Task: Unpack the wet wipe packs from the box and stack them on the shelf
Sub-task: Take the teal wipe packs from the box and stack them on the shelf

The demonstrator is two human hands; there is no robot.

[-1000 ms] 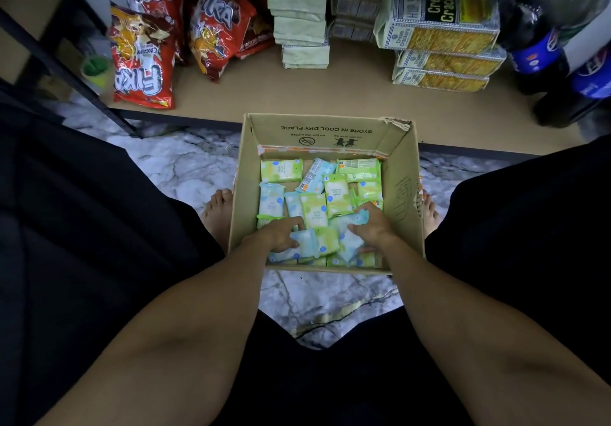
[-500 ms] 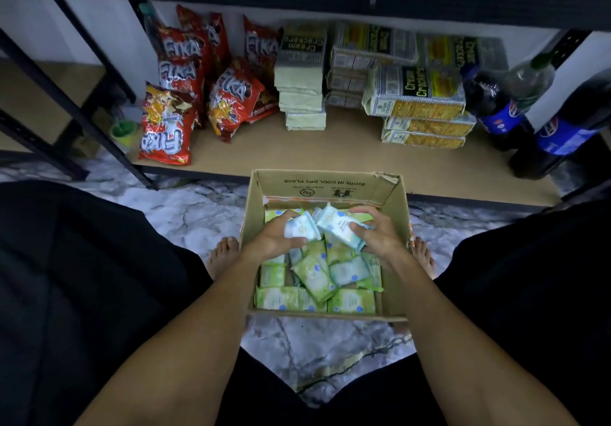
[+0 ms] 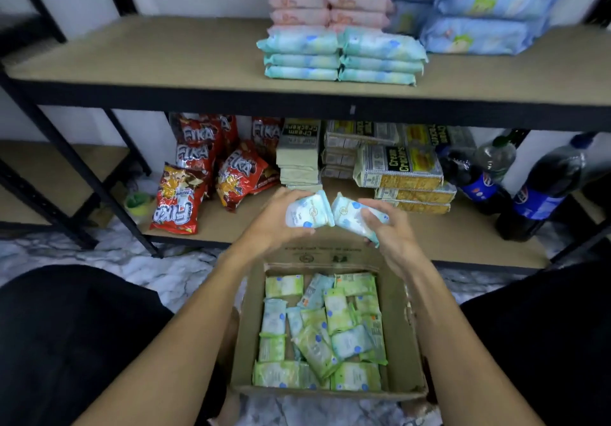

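1. Just now, each hand holds one wet wipe pack above the box (image 3: 401, 343). The left hand (image 3: 269, 227) curls its fingers round the left pack (image 3: 305, 214). The right hand (image 3: 395, 232) clamps fingers and thumb on the right pack (image 3: 352, 217). The two packs meet end to end.
2. Risk: the packs look soft and slick, so one may slip on the lift and fall into the box or onto the floor (image 3: 132, 270).
3. Risk: a pack set down crooked may topple the stacks (image 3: 340, 60) on the upper shelf (image 3: 165, 58).
4. The box stands open on the floor. It holds many green and blue packs (image 3: 317, 333) in a jumble.
5. The upper shelf carries teal stacks in front, with pink and blue ones behind.
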